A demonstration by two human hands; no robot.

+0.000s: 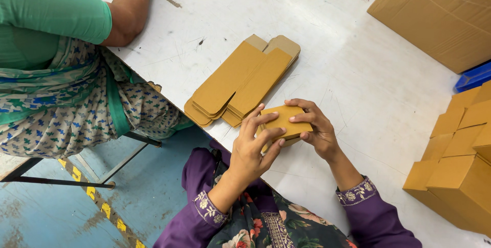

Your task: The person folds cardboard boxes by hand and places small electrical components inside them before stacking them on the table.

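My left hand (250,148) and my right hand (317,130) are both closed around one small brown cardboard carton (283,123), held just above the near edge of the scratched white worktable (368,74). My left fingers (266,136) wrap its near side with the thumb up on top, and my right fingers press flat on its upper face from the far side. I judge the carton is partway formed: it has thickness between my palms, but I cannot tell whether its end flaps are tucked in.

The carton is plain tan card, unprinted, with a smooth top panel and a clean folded edge.

Just beyond my hands lies a fanned stack of flat unfolded brown carton blanks (243,80), so I'd say plenty is left to fold. At my right, well apart, sits a heap of finished small brown boxes (458,161), which suggests a good many are done. A large brown shipping box (440,13) stands at the far right corner. Across the table's left side, another person in a green top (51,7) rests an arm on the surface.
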